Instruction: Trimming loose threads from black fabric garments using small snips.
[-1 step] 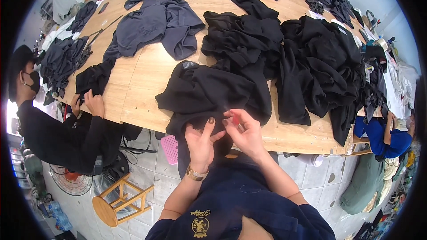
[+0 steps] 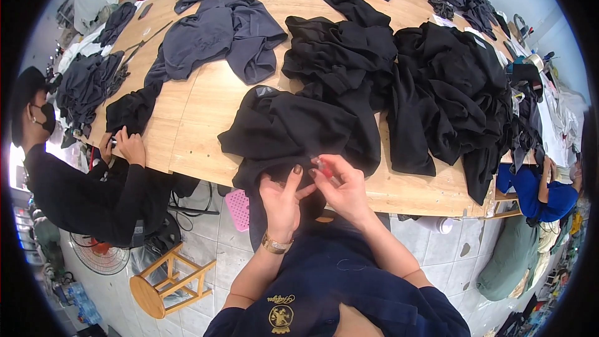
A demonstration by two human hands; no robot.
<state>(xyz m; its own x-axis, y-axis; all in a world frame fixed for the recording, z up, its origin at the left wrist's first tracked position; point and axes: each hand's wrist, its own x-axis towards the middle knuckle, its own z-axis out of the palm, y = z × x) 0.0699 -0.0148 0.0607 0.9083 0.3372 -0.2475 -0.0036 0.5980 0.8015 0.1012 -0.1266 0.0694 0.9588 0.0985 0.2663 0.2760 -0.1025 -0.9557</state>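
A black garment (image 2: 293,122) lies bunched at the table's near edge, part of it hanging over toward my lap. My left hand (image 2: 281,207) grips its near edge, thumb raised on top and the other fingers partly hidden by the cloth. Just to the right, my right hand (image 2: 344,192) is closed around a small red tool (image 2: 324,168) with a pale or clear part. Its exact kind is too small to make out. The tool sits close to the cloth, near my left thumb and fingertip.
More black garments (image 2: 449,87) are heaped to the right, and grey garments (image 2: 206,37) lie farther left. A masked person (image 2: 81,181) handles dark cloth at the left; a person in blue (image 2: 543,193) is at the right. A wooden stool (image 2: 150,290) stands on the floor.
My right hand and the red tool have shifted slightly, the tool turning a little to the left. My left hand stays on the cloth.
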